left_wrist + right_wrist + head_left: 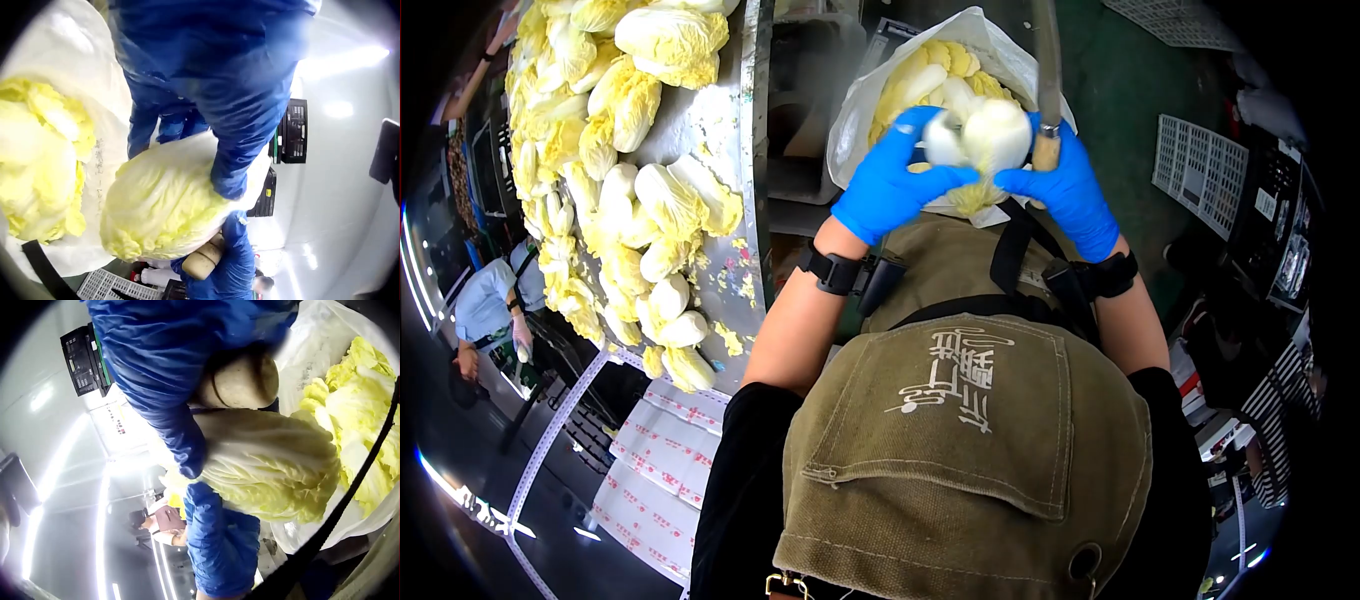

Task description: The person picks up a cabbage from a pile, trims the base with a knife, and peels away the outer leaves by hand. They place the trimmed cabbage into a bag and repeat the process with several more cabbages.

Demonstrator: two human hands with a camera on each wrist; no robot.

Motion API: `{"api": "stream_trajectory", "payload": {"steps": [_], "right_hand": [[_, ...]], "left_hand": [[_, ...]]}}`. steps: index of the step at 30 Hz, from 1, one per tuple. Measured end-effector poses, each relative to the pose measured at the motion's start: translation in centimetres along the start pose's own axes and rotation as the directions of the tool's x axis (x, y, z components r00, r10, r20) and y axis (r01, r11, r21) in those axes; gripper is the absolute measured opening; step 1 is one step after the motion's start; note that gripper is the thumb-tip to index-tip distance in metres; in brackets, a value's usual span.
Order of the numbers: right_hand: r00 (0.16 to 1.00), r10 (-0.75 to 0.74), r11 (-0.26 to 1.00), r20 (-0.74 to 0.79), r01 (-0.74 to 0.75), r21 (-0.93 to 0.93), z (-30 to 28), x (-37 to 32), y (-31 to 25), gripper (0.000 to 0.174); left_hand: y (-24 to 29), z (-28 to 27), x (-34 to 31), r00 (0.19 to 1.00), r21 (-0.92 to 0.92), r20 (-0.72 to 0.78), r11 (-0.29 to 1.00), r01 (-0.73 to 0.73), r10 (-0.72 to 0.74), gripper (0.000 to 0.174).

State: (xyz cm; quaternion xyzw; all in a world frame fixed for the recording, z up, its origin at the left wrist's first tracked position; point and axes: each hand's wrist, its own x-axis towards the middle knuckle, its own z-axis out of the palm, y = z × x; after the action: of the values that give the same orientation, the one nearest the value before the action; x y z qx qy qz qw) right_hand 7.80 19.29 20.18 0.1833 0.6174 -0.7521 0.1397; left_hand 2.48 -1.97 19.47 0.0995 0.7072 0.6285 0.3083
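A pale cabbage [997, 137] [165, 197] [269, 465] is between two blue-gloved hands, with a second white lobe [943, 139] beside it in the head view; whether the two are joined I cannot tell. My left hand [897, 182] [209, 75] [222, 547] grips it from the left, thumb against its near side. From the right, my right hand [1075, 200] [225, 269] [169, 369] grips it with the thumb, while holding a knife's wooden handle [1047, 152] [203, 259] [240, 381] against the palm. The blade [1049, 65] points away from me.
Beneath and beyond the hands, a white bag [847, 125] [319, 337] holds yellow leaves and cabbages. Many cabbages [635, 105] lie on a metal table [730, 130] at left. White cartons [650, 450] stand below it; plastic crates [1200, 170] are at right. A person [485, 300] is at far left.
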Motion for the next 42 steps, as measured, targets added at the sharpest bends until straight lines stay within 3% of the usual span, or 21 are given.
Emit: {"api": "stream_trajectory", "payload": {"steps": [2, 3, 6, 9, 10, 12, 14, 16, 18, 19, 22, 23, 25, 28, 30, 31, 35, 37, 38, 39, 42], "right_hand": [[0.994, 0.075, 0.996, -0.074, -0.072, 0.046, -0.9, 0.1, -1.2, 0.059], [0.995, 0.019, 1.000, -0.094, -0.017, 0.017, -1.1, 0.2, -0.8, 0.055], [0.978, -0.074, 0.984, -0.196, 0.104, 0.146, -1.4, 0.6, 0.6, 0.051], [0.924, -0.177, 0.966, -0.338, 0.229, 0.120, -2.3, 1.1, 1.3, 0.047], [0.945, -0.166, 0.972, -0.281, 0.205, 0.116, -2.7, 1.1, 1.2, 0.048], [0.977, -0.137, 0.983, -0.163, 0.155, 0.102, -3.5, 1.0, 0.4, 0.050], [0.993, -0.045, 0.997, -0.108, 0.051, 0.054, -3.3, 0.5, -0.1, 0.054], [1.000, 0.018, 0.994, -0.021, -0.015, 0.110, -3.0, 0.3, -0.6, 0.057], [0.993, 0.037, 0.961, 0.110, -0.066, 0.268, -2.0, 0.3, -1.0, 0.061], [0.991, 0.049, 0.961, 0.122, -0.080, 0.265, -1.4, 0.3, -1.1, 0.062], [0.992, 0.054, 0.980, 0.110, -0.073, 0.183, -0.8, 0.6, -0.8, 0.062], [0.996, 0.044, 0.992, 0.079, -0.053, 0.112, -0.9, 0.6, -0.5, 0.060], [1.000, -0.010, 0.997, 0.002, 0.010, -0.079, -1.4, 0.7, 0.2, 0.046], [0.999, 0.007, 0.996, -0.054, -0.003, 0.087, -1.5, 1.6, -0.8, 0.040], [0.967, -0.206, 0.963, -0.147, 0.174, -0.204, 0.4, 1.6, -2.1, 0.032], [0.939, -0.303, 0.907, -0.165, 0.231, -0.352, 1.5, 1.7, -2.6, 0.029], [0.825, -0.509, 0.776, -0.246, 0.316, -0.546, 1.7, 3.5, -0.6, 0.027], [0.953, -0.116, 0.983, -0.279, 0.069, -0.171, 0.5, 3.7, -1.3, 0.022], [0.968, 0.090, 0.996, -0.234, -0.086, 0.024, -0.2, 3.6, -1.5, 0.020], [0.971, 0.088, 0.995, -0.223, -0.077, 0.055, -0.6, 3.3, -0.9, 0.022], [0.995, 0.027, 0.998, -0.101, -0.020, 0.061, -0.6, 2.3, -0.6, 0.031]], "left_hand": [[-0.5, -0.8, -0.2, 0.996, -0.227, -0.033, 0.971, 0.077, -0.087, 0.055], [-0.4, -0.7, -0.1, 0.998, -0.260, -0.051, 0.965, 0.022, -0.036, 0.045], [-1.8, -0.7, 0.2, 0.964, -0.357, -0.186, 0.927, 0.112, -0.188, 0.039], [-4.4, -2.0, 0.7, 0.940, -0.324, -0.241, 0.933, 0.157, -0.242, 0.046], [-5.1, -2.3, 0.7, 0.935, -0.293, -0.239, 0.937, 0.189, -0.263, 0.048], [-6.1, -1.6, 0.3, 0.961, 0.090, -0.213, 0.976, 0.198, -0.176, 0.053], [-6.7, -1.1, 0.2, 0.985, 0.557, -0.173, 0.825, 0.097, 0.001, 0.058], [-3.0, -0.1, 1.6, 0.993, 0.071, -0.058, 0.992, 0.108, -0.104, 0.066], [1.0, 1.0, 2.5, 0.981, -0.505, 0.113, 0.841, 0.194, -0.159, 0.067], [1.4, 1.9, 2.8, 0.987, -0.556, 0.125, 0.816, 0.156, -0.103, 0.067], [2.5, 2.4, 3.3, 0.939, -0.278, 0.341, 0.949, 0.151, -0.049, 0.066], [3.2, 2.7, 3.4, 0.953, -0.318, 0.294, 0.932, 0.172, -0.076, 0.064], [2.2, 2.7, 3.2, 0.972, -0.183, 0.174, 0.965, 0.187, -0.155, 0.061], [0.8, 3.1, 2.9, 0.991, 0.005, -0.050, 0.992, 0.123, -0.122, 0.063], [0.8, 3.4, 2.6, 0.984, 0.230, -0.169, 0.968, 0.097, -0.059, 0.066], [0.8, 3.4, 2.6, 0.987, 0.230, -0.144, 0.968, 0.098, -0.066, 0.068], [1.2, 3.0, 2.7, 0.989, 0.337, -0.142, 0.937, 0.090, -0.044, 0.069], [1.1, 2.7, 2.2, 0.988, 0.364, -0.153, 0.931, 0.035, 0.022, 0.067], [0.7, 2.5, 1.9, 0.987, 0.336, -0.142, 0.942, -0.021, 0.072, 0.065], [0.6, 2.3, 1.7, 0.984, 0.307, -0.131, 0.949, -0.077, 0.123, 0.063], [1.5, 1.8, 1.1, 0.992, -0.217, 0.032, 0.968, 0.124, -0.120, 0.057]]}}
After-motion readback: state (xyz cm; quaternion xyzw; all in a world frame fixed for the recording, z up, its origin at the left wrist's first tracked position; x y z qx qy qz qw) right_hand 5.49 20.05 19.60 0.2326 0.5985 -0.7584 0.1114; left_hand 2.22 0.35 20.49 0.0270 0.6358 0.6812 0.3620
